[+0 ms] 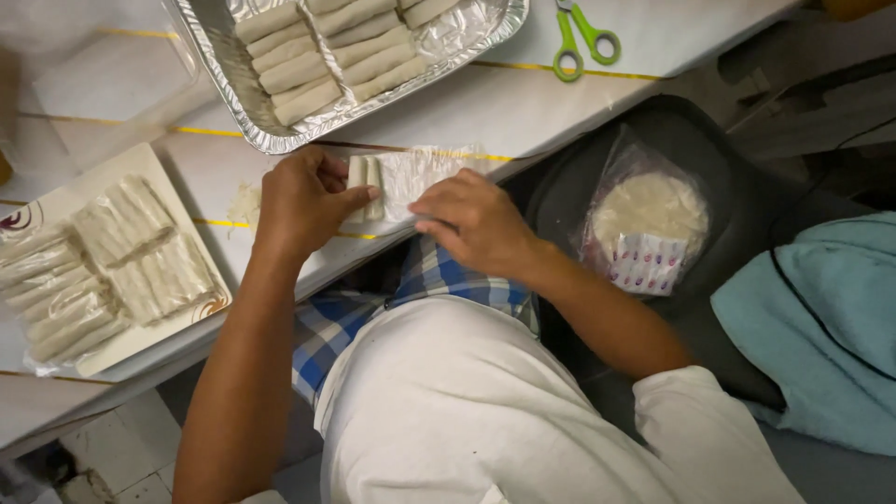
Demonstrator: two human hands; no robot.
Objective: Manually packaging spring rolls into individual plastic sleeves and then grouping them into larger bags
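Two bare hands work at the near edge of a white table (560, 103), seen from the head camera looking down. The left hand (303, 201) curls over a small rolled spring roll (366, 182), with the fingers bent on top of it and the thumb side tucked behind, so it is closed on the roll and keeps it tight. The right hand (476, 222) lies flatter, fingers pressed down on the thin wrapper sheet (420, 173) that runs out from the roll. It seems to pin the sheet flat so it does not slide or bunch up; it is pressing more than gripping. The roll and sheet sit right at the table edge, close to the person's body, where both hands can reach them easily.

Just behind the hands is a shiny foil tray (238, 93) with neat rows of finished rolls (327, 56) lying side by side, near enough to drop a new one in. To the left, a white plate (56, 201) holds more rolls under clear plastic wrap (103, 271), likely to stop them drying out. A little heap of white crumbs (245, 201) lies beside the left hand. Green-handled scissors (579, 42) rest farther back on the table, well apart from the work.

To the right, off the table, a clear bag of round wrappers (646, 219) sits on a dark seat (579, 177), beside a pale blue cloth (821, 327).
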